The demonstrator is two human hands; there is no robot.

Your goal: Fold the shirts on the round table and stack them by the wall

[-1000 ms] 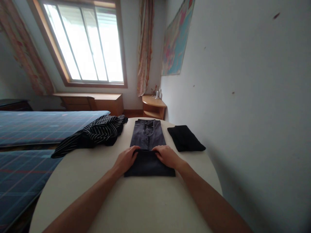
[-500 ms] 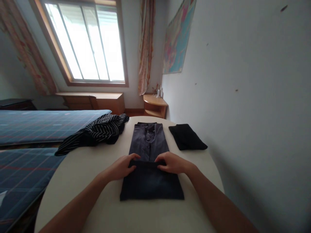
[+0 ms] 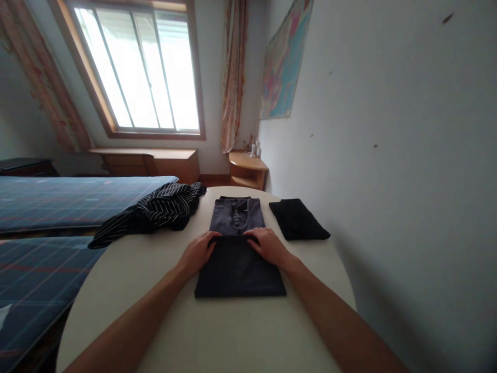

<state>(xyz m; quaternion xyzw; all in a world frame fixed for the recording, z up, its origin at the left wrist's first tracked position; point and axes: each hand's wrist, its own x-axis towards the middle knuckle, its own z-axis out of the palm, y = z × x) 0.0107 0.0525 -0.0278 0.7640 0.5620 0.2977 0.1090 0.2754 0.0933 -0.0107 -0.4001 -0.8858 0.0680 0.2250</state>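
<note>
A dark garment [image 3: 240,269] lies on the round cream table [image 3: 217,336], its lower part folded up over the section with several buttons. My left hand [image 3: 198,251] grips the left end of the fold's top edge between thumb and fingers. At the right end of that edge, my right hand [image 3: 268,246] pinches the cloth the same way. Beyond the fold, the grey upper part and its button placket lie flat and uncovered.
A folded black cloth [image 3: 298,220] lies at the table's right, near the wall. A striped black garment [image 3: 166,207] is heaped at the left edge, beside blue plaid mattresses [image 3: 77,199]. Behind stand a desk and a corner shelf [image 3: 248,161].
Both hands have moved away from me with the folded edge, which now covers more of the grey part. The garment's near edge has also shifted farther from me.
</note>
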